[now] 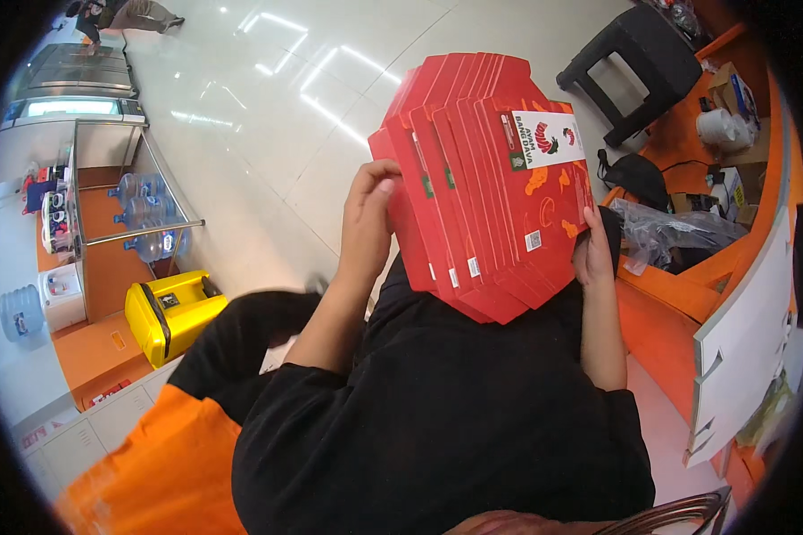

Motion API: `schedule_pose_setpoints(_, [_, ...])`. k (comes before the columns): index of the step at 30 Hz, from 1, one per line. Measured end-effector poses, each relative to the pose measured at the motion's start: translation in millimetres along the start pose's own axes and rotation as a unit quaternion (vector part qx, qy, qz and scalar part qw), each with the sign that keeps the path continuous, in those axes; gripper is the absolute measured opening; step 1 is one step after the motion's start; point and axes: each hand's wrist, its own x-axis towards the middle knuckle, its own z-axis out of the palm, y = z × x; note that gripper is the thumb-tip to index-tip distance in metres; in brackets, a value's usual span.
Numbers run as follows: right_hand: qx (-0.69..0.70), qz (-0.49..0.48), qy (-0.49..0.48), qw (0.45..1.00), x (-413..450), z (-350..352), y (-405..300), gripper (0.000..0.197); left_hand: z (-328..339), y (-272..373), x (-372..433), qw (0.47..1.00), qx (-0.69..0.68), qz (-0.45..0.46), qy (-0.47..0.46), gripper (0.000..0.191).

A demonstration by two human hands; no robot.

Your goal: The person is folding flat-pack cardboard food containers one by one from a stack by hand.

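A fanned stack of red printed cardboard boxes, folded flat, stands tilted over my lap. Its front box bears a white panel with writing, orange spots and a printed code. My left hand grips the left edge of the stack, with bent fingers and the thumb close together there. At the lower right edge, my right hand holds the boxes with its thumb on the front side. The rest of its fingers are mostly hidden behind the cardboard.
A black plastic stool stands ahead right. Beside me, an orange counter holds a black cap and clear plastic bags. At left are a yellow bin and large water bottles. Another person in orange sits close by.
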Motion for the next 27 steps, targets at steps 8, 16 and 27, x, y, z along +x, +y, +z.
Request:
schedule_pose_setpoints(8, [-0.006, -0.008, -0.004, 1.0, 0.1, 0.4, -2.4, 0.053, 14.6, 21.3, -2.2, 0.99, 0.133, 0.029, -0.03, 0.043])
schedule_pose_setpoints(16, [0.0, -0.008, 0.013, 1.0, 0.0, 0.2, -0.3, 0.053, 15.8, 20.6, -1.2, 0.995, 0.085, 0.023, -0.038, 0.045])
schedule_pose_setpoints(27, [-0.009, -0.006, 0.01, 1.0, 0.2, 2.4, -0.1, 0.058, 15.6, 14.4, 0.4, 0.998, 0.021, 0.012, -0.054, 0.045])
